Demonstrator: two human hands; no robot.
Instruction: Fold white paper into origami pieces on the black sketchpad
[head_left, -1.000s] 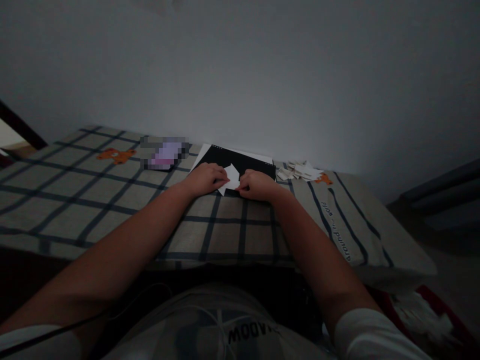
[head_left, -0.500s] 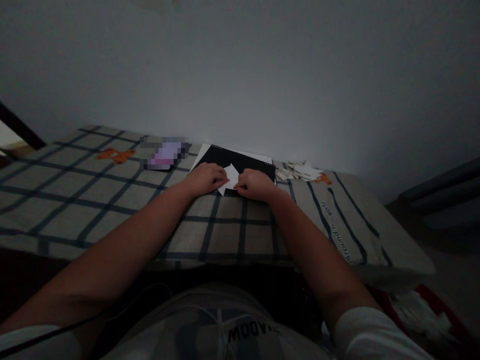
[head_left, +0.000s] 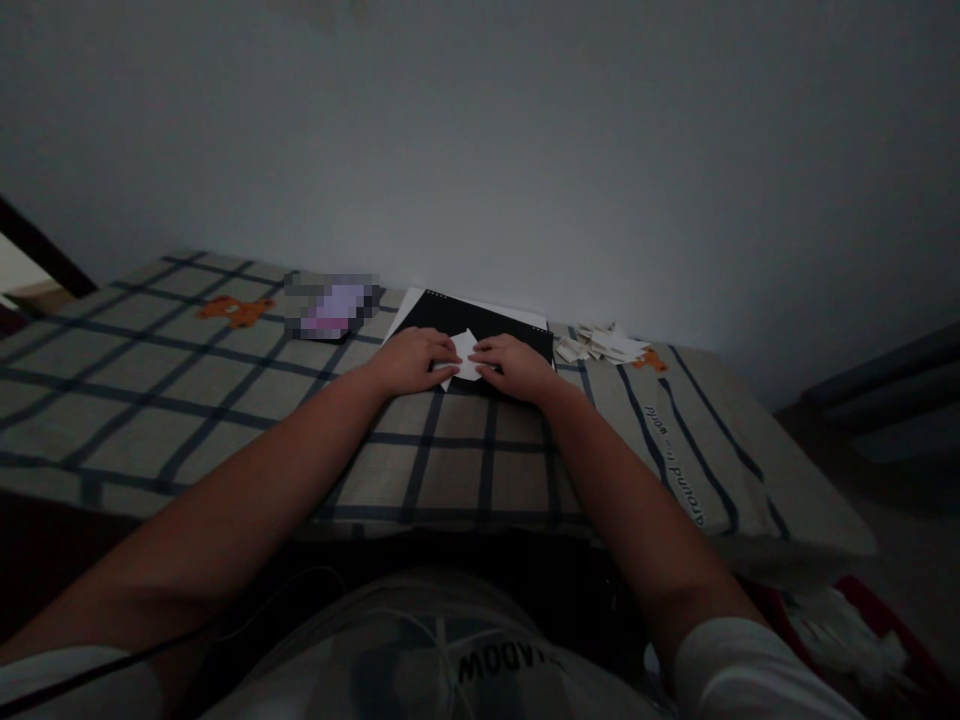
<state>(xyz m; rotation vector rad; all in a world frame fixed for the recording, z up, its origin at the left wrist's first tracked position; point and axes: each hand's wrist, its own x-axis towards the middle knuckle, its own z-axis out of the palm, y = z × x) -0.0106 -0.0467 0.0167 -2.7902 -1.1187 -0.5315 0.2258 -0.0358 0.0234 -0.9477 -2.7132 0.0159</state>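
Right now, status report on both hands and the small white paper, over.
Left hand, right hand: both touching small, angular white paper. Paper over flat black sheet. Pile of white paper pieces apart, to the right.

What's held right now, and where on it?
Paper: left hand's fingers at its left side, right hand's at its right. Whether pinched or just pressed down, can't tell.

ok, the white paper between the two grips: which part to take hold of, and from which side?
I'd pinch the far tip of the white paper, coming from the wall side. That tip points away from the person, uncovered over the black sheet, while the left grip and right grip cover its sides.
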